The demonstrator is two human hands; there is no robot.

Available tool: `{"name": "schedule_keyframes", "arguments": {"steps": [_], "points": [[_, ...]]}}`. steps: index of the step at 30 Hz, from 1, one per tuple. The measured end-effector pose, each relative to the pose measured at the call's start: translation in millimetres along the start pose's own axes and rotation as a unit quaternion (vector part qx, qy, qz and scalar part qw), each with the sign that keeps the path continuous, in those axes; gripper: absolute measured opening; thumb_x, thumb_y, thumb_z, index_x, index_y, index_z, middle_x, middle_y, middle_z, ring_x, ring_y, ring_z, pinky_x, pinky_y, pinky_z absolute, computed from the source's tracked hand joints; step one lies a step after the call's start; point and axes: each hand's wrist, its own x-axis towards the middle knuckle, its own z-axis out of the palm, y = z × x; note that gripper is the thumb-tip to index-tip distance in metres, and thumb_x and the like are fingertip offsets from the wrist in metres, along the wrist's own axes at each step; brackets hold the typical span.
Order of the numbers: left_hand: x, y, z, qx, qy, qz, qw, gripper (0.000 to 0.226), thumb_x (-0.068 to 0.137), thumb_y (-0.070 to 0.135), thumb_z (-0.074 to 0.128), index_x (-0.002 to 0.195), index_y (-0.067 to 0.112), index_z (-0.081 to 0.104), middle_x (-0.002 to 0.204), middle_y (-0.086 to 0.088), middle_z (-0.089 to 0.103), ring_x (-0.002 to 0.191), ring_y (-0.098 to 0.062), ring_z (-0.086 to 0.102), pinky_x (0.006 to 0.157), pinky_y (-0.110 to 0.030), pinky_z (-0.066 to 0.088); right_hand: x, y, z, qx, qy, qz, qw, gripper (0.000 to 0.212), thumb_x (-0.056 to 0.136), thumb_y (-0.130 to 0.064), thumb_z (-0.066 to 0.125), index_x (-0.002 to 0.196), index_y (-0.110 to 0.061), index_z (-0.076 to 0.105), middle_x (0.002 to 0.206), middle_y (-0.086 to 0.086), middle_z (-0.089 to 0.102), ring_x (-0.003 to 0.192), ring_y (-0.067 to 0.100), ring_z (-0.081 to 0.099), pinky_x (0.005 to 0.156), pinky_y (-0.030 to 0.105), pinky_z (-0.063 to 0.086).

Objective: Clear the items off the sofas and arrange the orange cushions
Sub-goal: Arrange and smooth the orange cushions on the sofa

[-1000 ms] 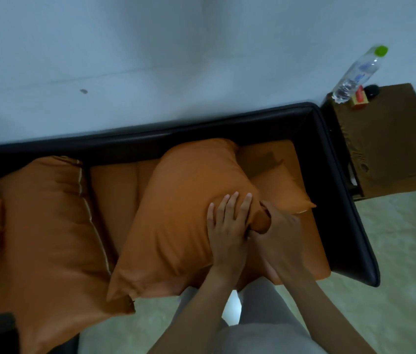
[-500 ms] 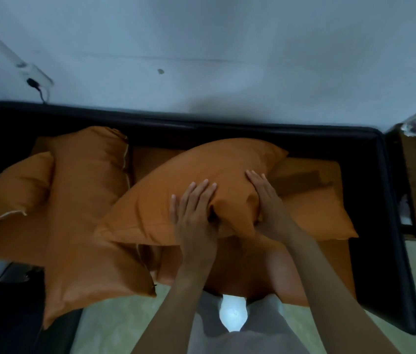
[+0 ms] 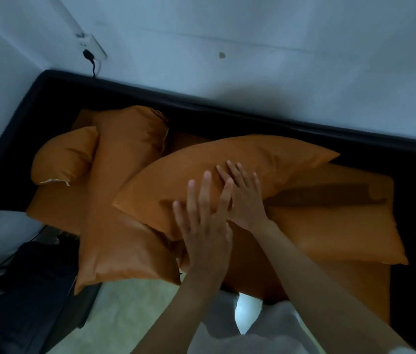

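Orange cushion [image 3: 227, 169] lies mid-sofa [image 3: 355, 144], left hand [image 3: 208, 221] and right hand [image 3: 245, 198] pressing flat on it, fingers spread, gripping nothing. Better to push it evenly toward 12 o'clock against the backrest, clear of the long cushion [image 3: 125, 200] at 9 o'clock

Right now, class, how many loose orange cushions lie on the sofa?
4: a small cushion far left, a long cushion beside it, the middle cushion under both hands, one at right. Others may be hidden.
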Motion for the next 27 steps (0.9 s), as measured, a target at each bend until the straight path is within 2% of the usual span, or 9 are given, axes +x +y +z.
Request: {"name": "schedule_keyframes", "arguments": {"steps": [1, 3, 6, 10, 14, 19, 22, 25, 27], "points": [[2.3, -8.6, 16.1, 0.019, -0.021, 0.005, 1.000, 0.091, 0.082, 0.022, 0.080, 0.160, 0.033, 0.035, 0.172, -0.009, 0.018, 0.159, -0.032, 0.010, 0.128, -0.054, 0.003, 3.0, 0.2, 8.2, 0.005, -0.009, 0.018, 1.000, 0.114, 0.073, -0.083, 0.054, 0.163, -0.039, 0.001, 0.173, -0.004, -0.001, 0.159, 0.020, -0.005, 0.126, 0.059, 0.005], [7.6, -33.3, 53.6, 0.060, -0.086, -0.024, 0.994, 0.088, 0.087, 0.046, 0.078, 0.161, 0.030, 0.034, 0.171, -0.009, 0.019, 0.158, -0.033, 0.013, 0.127, -0.053, 0.006, 8.5, 8.5, 20.7, 0.015, -0.041, 0.061, 0.997, 0.125, 0.067, -0.083, 0.067, 0.163, -0.040, -0.002, 0.173, -0.005, -0.004, 0.159, 0.020, -0.008, 0.125, 0.060, 0.004], [2.0, -56.6, 94.9, 0.133, -0.176, -0.035, 0.975, 0.106, 0.080, 0.080, 0.063, 0.164, 0.027, 0.026, 0.172, -0.014, 0.016, 0.158, -0.033, 0.009, 0.127, -0.054, -0.004, 17.4, 28.8, 29.7, -0.004, -0.092, 0.081, 0.992, 0.141, 0.061, -0.069, 0.084, 0.162, -0.039, -0.011, 0.171, -0.006, -0.017, 0.157, 0.021, -0.017, 0.124, 0.063, 0.001], [5.5, -50.8, 111.5, 0.123, -0.177, 0.012, 0.976, 0.110, 0.077, 0.072, 0.067, 0.166, 0.033, 0.013, 0.172, -0.017, 0.006, 0.160, -0.034, 0.006, 0.125, -0.056, -0.004, 34.2, 57.2, 29.7, -0.104, -0.106, 0.041, 0.988, 0.151, 0.058, -0.051, 0.094, 0.161, -0.034, -0.016, 0.169, 0.003, -0.025, 0.156, 0.027, -0.021, 0.122, 0.060, -0.004], [21.2, -53.0, 121.6, 0.135, -0.219, 0.008, 0.966, 0.146, 0.059, 0.068, 0.087, 0.165, 0.033, -0.006, 0.171, -0.022, -0.011, 0.158, -0.041, -0.009, 0.121, -0.059, -0.016, 44.7, 104.0, 31.8, -0.153, -0.036, 0.074, 0.985, 0.151, 0.060, -0.044, 0.096, 0.162, -0.033, -0.014, 0.171, 0.012, -0.013, 0.158, 0.031, -0.010, 0.122, 0.060, 0.003], [31.9, -68.2, 144.1, 0.172, -0.218, 0.015, 0.961, 0.142, 0.063, 0.074, 0.081, 0.165, 0.031, -0.009, 0.170, -0.023, -0.008, 0.158, -0.042, -0.005, 0.123, -0.062, -0.007, 67.1, 138.0, 32.5, -0.188, -0.088, 0.049, 0.977, 0.171, 0.041, -0.052, 0.100, 0.159, -0.030, -0.022, 0.170, 0.013, -0.017, 0.157, 0.032, -0.013, 0.122, 0.061, -0.002], [32.8, -74.7, 160.6, 0.201, -0.207, 0.019, 0.957, 0.140, 0.064, 0.076, 0.079, 0.165, 0.030, -0.006, 0.171, -0.023, -0.004, 0.158, -0.039, -0.003, 0.123, -0.060, -0.004, 85.1, 138.2, 45.8, -0.204, -0.096, 0.016, 0.974, 0.168, 0.047, -0.052, 0.098, 0.159, -0.028, -0.025, 0.169, 0.014, -0.019, 0.157, 0.032, -0.015, 0.123, 0.058, -0.003], [32.7, -76.9, 171.7, 0.226, -0.210, 0.018, 0.951, 0.138, 0.065, 0.071, 0.082, 0.166, 0.029, -0.002, 0.171, -0.023, 0.001, 0.158, -0.038, 0.002, 0.124, -0.058, -0.002, 92.5, 139.2, 62.0, -0.200, -0.065, 0.015, 0.978, 0.160, 0.050, -0.044, 0.099, 0.162, -0.029, -0.015, 0.172, 0.013, 0.000, 0.159, 0.031, 0.000, 0.124, 0.056, 0.004], [28.9, -75.8, 175.7, 0.244, -0.207, 0.027, 0.947, 0.135, 0.066, 0.069, 0.082, 0.166, 0.029, 0.000, 0.171, -0.023, 0.005, 0.158, -0.037, 0.006, 0.125, -0.055, 0.002, 87.7, 143.1, 73.7, -0.179, -0.025, 0.008, 0.983, 0.141, 0.061, -0.032, 0.096, 0.164, -0.029, 0.000, 0.169, 0.012, 0.018, 0.157, 0.031, 0.016, 0.125, 0.056, 0.012]]}}
